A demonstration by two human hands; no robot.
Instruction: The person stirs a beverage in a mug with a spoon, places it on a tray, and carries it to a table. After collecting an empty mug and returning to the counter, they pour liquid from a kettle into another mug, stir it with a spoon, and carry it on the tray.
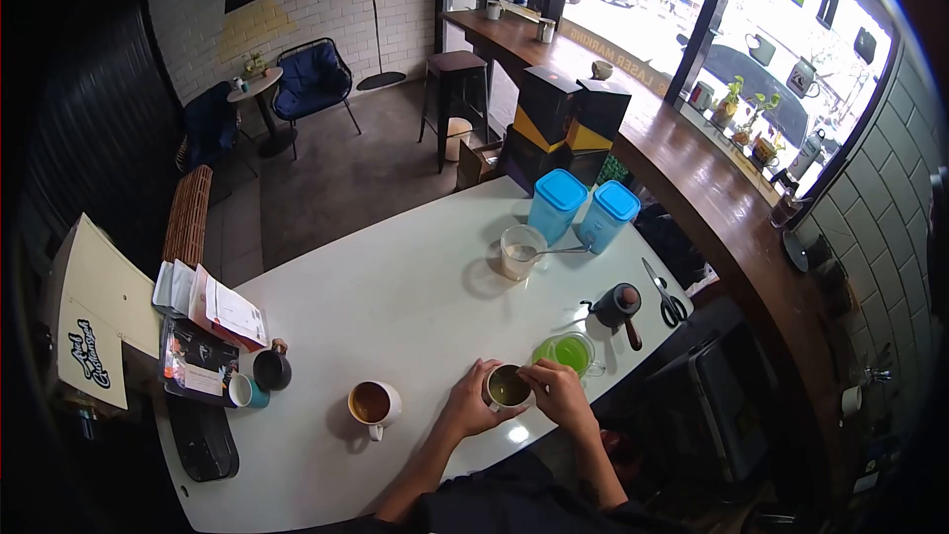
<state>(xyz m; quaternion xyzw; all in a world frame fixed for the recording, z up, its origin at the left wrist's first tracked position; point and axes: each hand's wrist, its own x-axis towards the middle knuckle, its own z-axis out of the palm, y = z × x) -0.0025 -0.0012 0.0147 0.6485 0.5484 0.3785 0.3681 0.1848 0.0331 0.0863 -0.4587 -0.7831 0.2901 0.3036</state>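
Near the front edge of the white table, a cup (509,388) with dark greenish liquid stands between both hands. My left hand (477,401) is wrapped round its left side. At its right rim is my right hand (559,393), fingers pinched together; what they hold, if anything, is too small to make out. Just behind my right hand sits a clear glass vessel (574,351) with bright green liquid, partly covered by that hand. A white mug (375,407) with orange-brown liquid is to the left, apart from my hands.
The white table (326,287) also bears a black kettle (618,306), scissors (667,297), two blue-lidded containers (557,206), a clear cup (519,252) with a spoon, and at left a dark mug (273,368) beside papers. A wooden counter (692,178) runs along the window.
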